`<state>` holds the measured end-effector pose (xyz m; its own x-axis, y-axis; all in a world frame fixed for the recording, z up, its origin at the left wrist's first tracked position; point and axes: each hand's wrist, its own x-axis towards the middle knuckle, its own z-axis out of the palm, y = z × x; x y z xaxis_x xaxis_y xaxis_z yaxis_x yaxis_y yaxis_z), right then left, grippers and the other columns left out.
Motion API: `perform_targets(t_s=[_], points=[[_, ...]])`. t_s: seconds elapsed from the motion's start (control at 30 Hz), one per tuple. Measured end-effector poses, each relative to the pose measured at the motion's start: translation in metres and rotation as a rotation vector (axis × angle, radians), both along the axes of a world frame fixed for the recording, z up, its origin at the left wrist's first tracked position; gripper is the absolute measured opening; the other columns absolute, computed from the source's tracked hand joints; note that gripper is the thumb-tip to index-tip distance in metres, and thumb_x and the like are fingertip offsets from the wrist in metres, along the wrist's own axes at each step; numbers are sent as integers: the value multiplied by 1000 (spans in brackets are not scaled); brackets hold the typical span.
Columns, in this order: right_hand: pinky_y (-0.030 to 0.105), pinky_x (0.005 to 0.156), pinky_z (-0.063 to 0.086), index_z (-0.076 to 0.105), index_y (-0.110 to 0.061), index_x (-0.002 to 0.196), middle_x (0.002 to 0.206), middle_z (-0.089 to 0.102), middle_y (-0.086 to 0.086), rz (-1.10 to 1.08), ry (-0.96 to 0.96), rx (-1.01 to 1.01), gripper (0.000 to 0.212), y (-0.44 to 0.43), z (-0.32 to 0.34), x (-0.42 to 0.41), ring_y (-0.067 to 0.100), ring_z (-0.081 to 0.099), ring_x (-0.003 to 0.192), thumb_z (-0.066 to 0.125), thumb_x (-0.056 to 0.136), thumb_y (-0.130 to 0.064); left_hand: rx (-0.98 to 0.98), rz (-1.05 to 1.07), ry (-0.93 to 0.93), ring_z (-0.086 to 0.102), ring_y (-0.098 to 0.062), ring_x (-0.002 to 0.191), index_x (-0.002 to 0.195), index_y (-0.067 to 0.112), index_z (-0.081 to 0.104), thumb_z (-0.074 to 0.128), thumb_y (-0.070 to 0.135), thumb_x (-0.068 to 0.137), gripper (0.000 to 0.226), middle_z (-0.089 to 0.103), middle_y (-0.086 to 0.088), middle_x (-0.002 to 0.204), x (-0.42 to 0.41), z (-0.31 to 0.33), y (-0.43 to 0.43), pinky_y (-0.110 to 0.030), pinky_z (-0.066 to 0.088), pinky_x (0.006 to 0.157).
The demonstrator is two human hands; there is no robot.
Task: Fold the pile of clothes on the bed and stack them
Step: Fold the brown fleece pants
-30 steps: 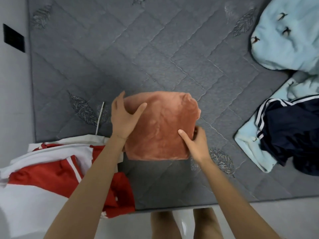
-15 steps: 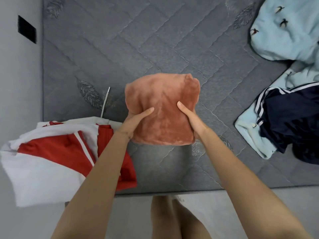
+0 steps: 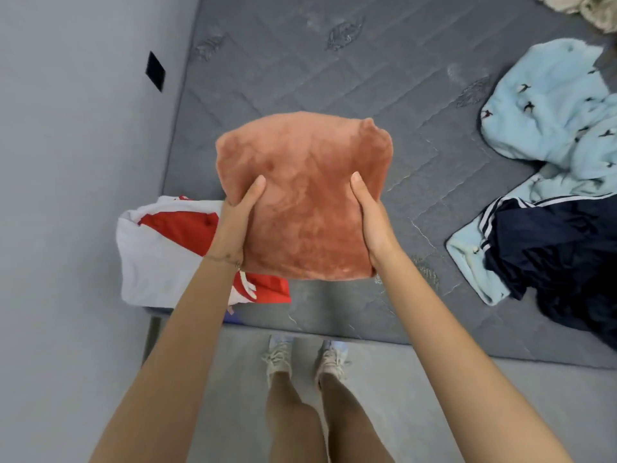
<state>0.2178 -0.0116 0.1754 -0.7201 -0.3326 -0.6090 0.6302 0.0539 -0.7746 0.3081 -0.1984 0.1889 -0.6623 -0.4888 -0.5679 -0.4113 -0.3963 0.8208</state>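
A folded, plush rust-orange garment [image 3: 303, 195] hangs in the air above the grey mattress [image 3: 300, 71], held from both sides. My left hand [image 3: 235, 222] grips its left edge, thumb on top and fingers hidden underneath. My right hand [image 3: 370, 222] grips the right edge the same way. A folded red and white garment [image 3: 160, 252] lies at the mattress's near left corner, below and left of the held piece. Unfolded clothes lie at the right: a light blue fleece piece [image 3: 547, 105] and a navy garment with white stripes [image 3: 551, 255].
A grey wall with a black plate [image 3: 155, 71] runs along the left of the bed. The mattress's front edge [image 3: 334, 332] crosses the view, with my legs and shoes [image 3: 305, 359] on the floor in front. A beige fluffy item [image 3: 587, 8] sits at the far right corner.
Both hands slid under the orange garment's sides and lifted it off the mattress. The view has pulled back from the bed.
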Motion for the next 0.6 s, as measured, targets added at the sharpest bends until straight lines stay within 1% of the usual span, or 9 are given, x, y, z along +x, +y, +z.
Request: perform_targets(t_s=[0.07,0.13,0.2,0.23,0.27,0.3,0.4,0.5,0.6], points=[[42,105,46,60,-24,132,120,70,-4,5,9,12,72,-19,12,11,15,66,111,64,77,-70,-23,20,4,63,-15,114,124,31,61,75,75,59,80,68,9,123,16,14,-16,-45,47,103],[42,104,48,60,-24,131,117,71,-4,13,15,6,69,-39,20,22,14,68,108,63,79,-67,-32,40,14,63,-17,115,126,31,61,73,75,63,78,67,8,124,31,31,-28,-46,46,104],[42,103,49,60,-23,132,117,71,-4,14,12,-8,64,-59,26,33,14,68,108,63,83,-63,-74,109,9,64,-16,110,132,17,59,71,60,79,70,68,0,122,42,39,-44,-36,51,97],[41,102,49,59,-22,133,117,71,-4,10,12,-16,61,-69,29,39,14,68,107,62,86,-60,-109,154,2,63,-12,106,132,5,56,69,49,86,65,68,-1,116,48,42,-53,-26,53,86],[40,102,50,59,-21,133,117,71,-3,4,11,-25,56,-79,32,45,14,69,106,61,89,-56,-124,177,-17,62,-9,104,133,7,55,67,44,89,58,68,4,112,55,44,-63,-21,53,80],[39,100,51,59,-20,133,116,72,-3,-8,6,-34,53,-91,36,52,14,69,105,60,91,-53,-123,173,-39,64,-11,104,129,11,61,66,47,89,54,69,8,109,60,45,-78,-22,54,79],[38,100,51,58,-21,133,115,72,-4,-23,-11,-52,50,-127,36,76,13,69,104,59,93,-51,-106,39,-71,66,-10,108,122,33,64,65,73,76,61,70,13,115,78,42,-125,-36,52,96],[39,101,50,57,-22,134,117,71,-5,-44,-34,-29,51,-161,23,106,13,68,106,59,92,-52,-126,20,-50,67,-5,105,116,34,65,60,67,83,47,70,13,114,100,29,-164,-33,52,92],[37,101,50,58,-22,132,118,71,-5,-74,-46,18,52,-188,3,130,12,68,107,62,90,-53,-109,-16,-72,67,-7,106,113,34,65,58,71,80,50,70,11,115,120,10,-192,-34,52,93]])
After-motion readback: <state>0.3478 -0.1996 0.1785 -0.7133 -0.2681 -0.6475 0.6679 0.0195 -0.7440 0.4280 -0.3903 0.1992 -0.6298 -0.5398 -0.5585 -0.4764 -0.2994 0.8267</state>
